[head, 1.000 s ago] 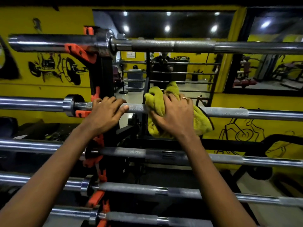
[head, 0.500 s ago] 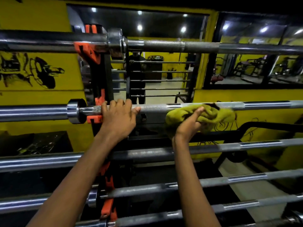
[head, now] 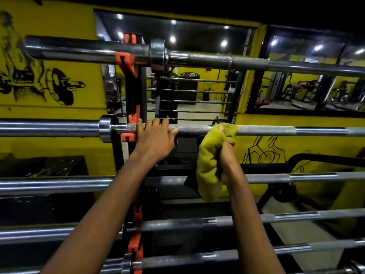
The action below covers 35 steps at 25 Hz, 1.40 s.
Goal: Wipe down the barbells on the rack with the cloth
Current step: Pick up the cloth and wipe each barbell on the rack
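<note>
Our left hand (head: 156, 141) curls its fingers over the second barbell (head: 266, 131), just right of the orange hook (head: 128, 137). To its right, our right hand (head: 227, 157) grips the yellow cloth (head: 209, 167), whose top touches this bar. The next barbell (head: 59, 184) crosses under both wrists.

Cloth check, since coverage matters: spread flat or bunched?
Bunched: the yellow-green cloth hangs crumpled from the right hand, only its top over the barbell.
</note>
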Available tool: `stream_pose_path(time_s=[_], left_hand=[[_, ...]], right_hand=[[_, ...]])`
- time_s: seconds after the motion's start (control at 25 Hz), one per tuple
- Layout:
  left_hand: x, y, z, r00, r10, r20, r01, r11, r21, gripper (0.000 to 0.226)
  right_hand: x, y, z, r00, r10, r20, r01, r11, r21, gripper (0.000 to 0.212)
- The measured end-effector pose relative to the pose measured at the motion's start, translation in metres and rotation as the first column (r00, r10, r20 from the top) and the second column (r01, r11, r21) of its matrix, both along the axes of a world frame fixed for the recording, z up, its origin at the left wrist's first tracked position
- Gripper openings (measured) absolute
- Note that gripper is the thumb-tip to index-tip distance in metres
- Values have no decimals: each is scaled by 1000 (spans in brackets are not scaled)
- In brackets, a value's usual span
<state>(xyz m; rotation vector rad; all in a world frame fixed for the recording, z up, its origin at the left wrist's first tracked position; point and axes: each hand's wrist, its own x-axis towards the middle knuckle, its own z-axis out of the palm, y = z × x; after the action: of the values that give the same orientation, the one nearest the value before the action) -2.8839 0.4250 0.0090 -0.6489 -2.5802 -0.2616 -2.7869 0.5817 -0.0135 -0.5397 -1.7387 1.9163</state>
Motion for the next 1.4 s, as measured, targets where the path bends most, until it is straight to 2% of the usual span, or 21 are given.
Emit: stream_pose_path(time_s=[0.12, 0.2, 0.24, 0.32, 0.36, 0.44, 0.52, 0.64, 0.72, 0.8, 0.84, 0.92, 1.04, 1.08, 1.16, 1.28, 1.4], left_hand=[[15, -19, 5, 997, -54, -63, 57, 998, 42, 43], [24, -34, 3, 978, -56, -199, 75, 993, 92, 39], [25, -44, 5, 969, -27, -246, 61, 990, 128, 39], [18, -70, 12, 964, 78, -255, -14, 970, 243, 40], [9, -85, 15, 962, 142, -232, -69, 953, 296, 40], [-17, -121, 16, 957, 238, -166, -166, 919, 359, 39], [-40, -148, 5, 965, 240, -108, -192, 922, 335, 41], [-55, -160, -16, 959, 215, -184, -154, 942, 299, 49], [-57, -160, -20, 951, 233, -202, -164, 937, 310, 48], [-57, -159, -22, 945, 239, -223, -162, 935, 314, 44], [-57, -160, -22, 945, 228, -236, -147, 937, 317, 43], [-59, -163, -24, 943, 213, -257, -128, 942, 310, 40], [-62, -165, -25, 941, 208, -266, -127, 949, 290, 40], [-63, -165, -25, 938, 217, -272, -134, 947, 293, 41], [-65, -164, -25, 934, 232, -273, -147, 943, 298, 43], [-68, -164, -25, 938, 243, -246, -169, 943, 286, 48], [-70, -168, -24, 954, 229, -191, -175, 948, 265, 53]], right_hand=[[18, -5, 9, 999, 27, 22, -32, 952, 304, 63], [28, -9, 18, 995, -99, -4, 87, 859, 505, 56], [30, -9, 25, 982, -182, -56, 180, 793, 582, 63], [21, -9, 34, 932, -337, -130, 315, 581, 751, 76], [12, -11, 37, 922, -367, -123, 304, 489, 818, 73], [-12, -21, 39, 939, -343, -27, 145, 324, 935, 66], [-34, -30, 34, 936, -350, 34, 18, 144, 989, 72], [-60, -51, 38, 936, -349, 46, -49, -2, 999, 73], [-67, -73, 42, 966, -254, 48, -77, -107, 991, 68], [-69, -84, 36, 994, -111, -11, -18, -255, 967, 61], [-68, -80, 36, 998, -64, 3, -20, -272, 962, 61], [-62, -57, 40, 994, -70, 84, -97, -208, 973, 67], [-54, -36, 46, 972, -228, 58, -77, -77, 994, 75], [-58, -44, 47, 966, -255, 48, -69, -74, 995, 81], [-76, -73, 46, 983, -177, 49, -64, -79, 995, 88], [-88, -92, 51, 995, -17, 96, -97, -124, 987, 84], [-86, -78, 44, 998, -14, 56, -58, -114, 992, 83]])
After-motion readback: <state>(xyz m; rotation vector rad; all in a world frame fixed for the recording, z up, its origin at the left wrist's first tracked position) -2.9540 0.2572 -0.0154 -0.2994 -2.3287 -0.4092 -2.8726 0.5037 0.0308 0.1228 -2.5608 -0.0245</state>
